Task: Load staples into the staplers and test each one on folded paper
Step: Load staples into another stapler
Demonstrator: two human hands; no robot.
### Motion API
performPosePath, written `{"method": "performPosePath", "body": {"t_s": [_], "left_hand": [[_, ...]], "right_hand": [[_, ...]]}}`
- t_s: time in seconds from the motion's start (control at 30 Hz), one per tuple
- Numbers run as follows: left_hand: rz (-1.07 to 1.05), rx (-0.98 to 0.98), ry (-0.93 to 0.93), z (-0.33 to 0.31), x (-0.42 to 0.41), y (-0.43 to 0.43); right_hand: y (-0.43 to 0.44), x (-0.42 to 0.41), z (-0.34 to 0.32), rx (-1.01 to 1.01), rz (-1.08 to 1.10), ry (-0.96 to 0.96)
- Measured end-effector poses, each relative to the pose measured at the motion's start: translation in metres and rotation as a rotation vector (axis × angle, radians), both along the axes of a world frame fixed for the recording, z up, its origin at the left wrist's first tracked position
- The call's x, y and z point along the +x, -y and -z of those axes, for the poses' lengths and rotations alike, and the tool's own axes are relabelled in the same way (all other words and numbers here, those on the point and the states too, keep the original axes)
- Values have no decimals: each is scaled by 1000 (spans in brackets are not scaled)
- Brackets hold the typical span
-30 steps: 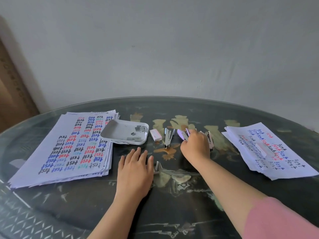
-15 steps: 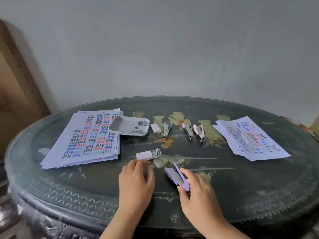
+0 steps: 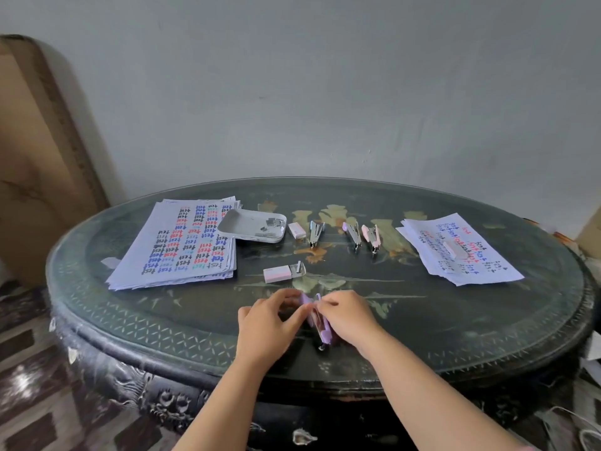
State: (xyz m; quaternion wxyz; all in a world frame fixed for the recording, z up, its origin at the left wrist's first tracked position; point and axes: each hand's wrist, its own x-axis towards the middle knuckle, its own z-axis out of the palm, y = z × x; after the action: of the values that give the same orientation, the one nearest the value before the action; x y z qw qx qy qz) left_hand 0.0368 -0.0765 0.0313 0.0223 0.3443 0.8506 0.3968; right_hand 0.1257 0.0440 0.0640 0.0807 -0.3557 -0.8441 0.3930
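Note:
A purple stapler [image 3: 320, 325] lies near the table's front edge between my hands. My left hand [image 3: 268, 323] pinches its far end with thumb and fingers. My right hand [image 3: 349, 317] grips its body from the right. Just beyond sits an open pink staple box [image 3: 278, 274] with a strip of staples sticking out. Three more staplers lie in a row farther back: a silver one [image 3: 316, 232], a purple one [image 3: 353, 234] and a pink one [image 3: 372, 237]. A second small staple box [image 3: 296, 230] lies beside the tray.
A white tray [image 3: 240, 227] holding loose staples stands at the back left, overlapping a large paper stack [image 3: 182, 249] with coloured writing. A smaller paper stack [image 3: 455, 247] with a folded slip lies at the right. The round dark table [image 3: 455, 336] stands by a grey wall.
My right hand took the purple stapler from the back row and brought it to the front edge. My left hand left the staple box and now pinches the stapler's end. The camera pulled back.

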Motion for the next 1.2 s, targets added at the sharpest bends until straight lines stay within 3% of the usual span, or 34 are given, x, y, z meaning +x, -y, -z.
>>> {"method": "performPosePath", "body": {"t_s": [0.13, 0.23, 0.4, 0.63, 0.73, 0.83, 0.9, 1.07, 1.2], "left_hand": [[63, 285, 309, -6, 0, 2], [139, 414, 407, -12, -1, 2], [245, 397, 355, -26, -1, -1], [169, 386, 231, -27, 3, -8], [160, 384, 182, -25, 9, -9], [72, 503, 280, -23, 4, -2], [29, 547, 364, -22, -1, 8], [-4, 411, 419, -11, -16, 29], [27, 58, 99, -9, -27, 48]], "right_hand": [[8, -1, 4, -134, 84, -218], [15, 3, 0, -221, 86, -382], [18, 2, -2, -178, 25, -493], [22, 9, -9, 106, 4, -464], [23, 11, -8, 140, 14, -465], [15, 14, 7, 155, 133, -450], [11, 19, 18, 40, 184, -460], [-1, 31, 26, -261, 281, -496], [-14, 35, 29, -84, 371, -365]]}}
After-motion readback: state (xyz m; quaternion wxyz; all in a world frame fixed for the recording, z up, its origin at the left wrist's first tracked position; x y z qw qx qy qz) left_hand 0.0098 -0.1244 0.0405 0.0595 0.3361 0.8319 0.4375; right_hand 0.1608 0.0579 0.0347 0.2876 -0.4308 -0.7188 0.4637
